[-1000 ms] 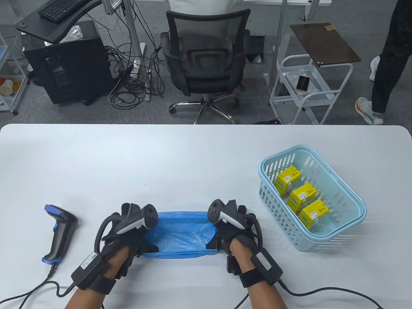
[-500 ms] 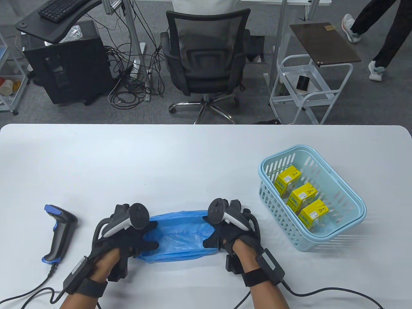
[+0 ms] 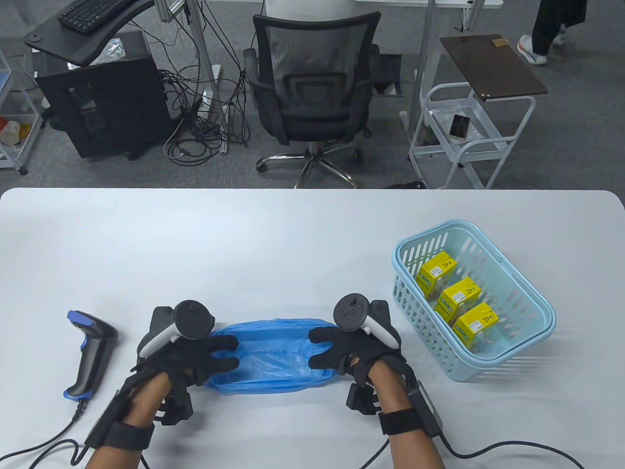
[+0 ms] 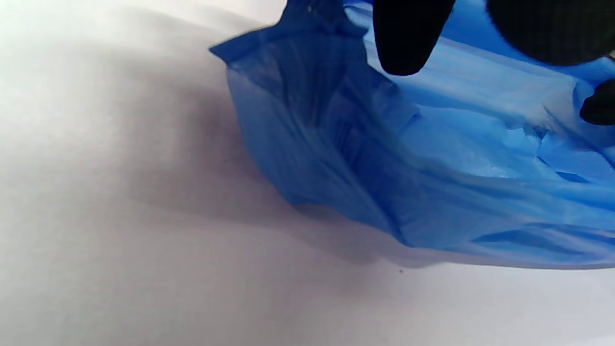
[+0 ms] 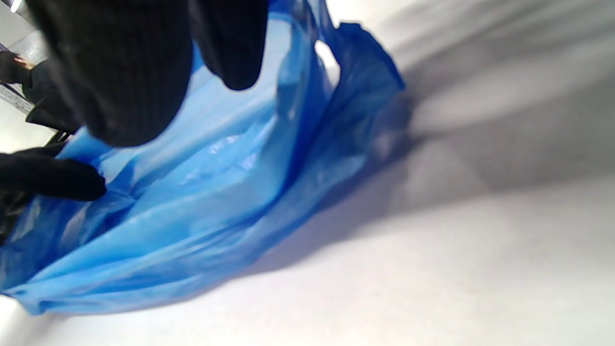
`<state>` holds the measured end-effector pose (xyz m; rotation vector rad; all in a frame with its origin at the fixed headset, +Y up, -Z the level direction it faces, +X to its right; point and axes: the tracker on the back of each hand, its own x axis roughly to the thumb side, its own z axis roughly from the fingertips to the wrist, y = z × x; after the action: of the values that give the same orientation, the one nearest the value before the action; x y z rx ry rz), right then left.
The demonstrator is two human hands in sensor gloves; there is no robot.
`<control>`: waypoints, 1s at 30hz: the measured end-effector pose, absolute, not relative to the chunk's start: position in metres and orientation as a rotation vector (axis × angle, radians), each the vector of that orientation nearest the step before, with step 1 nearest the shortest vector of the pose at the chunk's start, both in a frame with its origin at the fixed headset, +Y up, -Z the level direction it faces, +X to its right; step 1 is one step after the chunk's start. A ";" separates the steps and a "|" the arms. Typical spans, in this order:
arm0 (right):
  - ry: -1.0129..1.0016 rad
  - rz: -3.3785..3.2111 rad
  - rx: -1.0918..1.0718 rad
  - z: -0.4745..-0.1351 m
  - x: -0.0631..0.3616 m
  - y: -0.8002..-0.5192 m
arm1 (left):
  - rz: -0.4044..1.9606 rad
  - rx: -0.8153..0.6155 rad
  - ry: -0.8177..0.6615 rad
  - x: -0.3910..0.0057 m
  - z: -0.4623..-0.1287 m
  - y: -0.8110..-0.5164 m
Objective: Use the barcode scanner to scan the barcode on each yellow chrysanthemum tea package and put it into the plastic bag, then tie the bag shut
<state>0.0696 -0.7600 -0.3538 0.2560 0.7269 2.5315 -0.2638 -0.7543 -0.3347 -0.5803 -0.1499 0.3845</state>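
Observation:
A blue plastic bag (image 3: 273,354) lies crumpled near the table's front edge. My left hand (image 3: 233,352) lies on its left end with the fingers stretched to the right, and my right hand (image 3: 313,348) lies on its right end with the fingers stretched to the left. In the left wrist view a fingertip (image 4: 408,43) hangs over the bag (image 4: 432,168). The right wrist view shows fingertips (image 5: 230,48) above the bag (image 5: 216,192), whose mouth gapes. Three yellow tea packages (image 3: 437,272) (image 3: 458,296) (image 3: 474,321) lie in the light blue basket (image 3: 532,337). The black and blue barcode scanner (image 3: 90,354) lies left of my left hand.
The scanner's cable (image 3: 53,439) trails to the front left corner. Glove cables (image 3: 512,447) run off the front right. Beyond the table's far edge stand an office chair (image 3: 312,97) and a white cart (image 3: 468,132); a person's legs (image 3: 552,24) show at the top right.
Both hands turned palm down and their fingers straightened over the bag's ends, moving slightly apart. The bag spread a little wider. The person in the background walked off towards the top right.

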 end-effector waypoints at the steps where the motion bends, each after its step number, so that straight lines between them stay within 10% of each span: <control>1: 0.724 2.526 0.259 -0.353 0.070 -0.759 | 0.401 -0.573 -0.153 -0.265 -0.334 -0.752; 11: 0.263 2.585 0.414 -0.319 0.084 -0.672 | 0.687 -0.098 -0.214 -0.280 -0.302 -0.658; 18: -0.098 2.725 0.437 -0.319 0.082 -0.674 | 0.316 0.306 -0.103 -0.280 -0.277 -0.653; 23: 0.149 3.007 0.351 -0.335 0.091 -0.743 | 0.188 0.117 -0.032 -0.289 -0.296 -0.707; 30: 0.209 2.976 0.303 -0.335 0.098 -0.754 | 0.198 0.013 0.076 -0.307 -0.309 -0.728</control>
<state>0.0978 -0.7542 -0.3350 0.3033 0.2088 2.9764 -0.3066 -0.7281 -0.3093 0.0126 0.0762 0.1983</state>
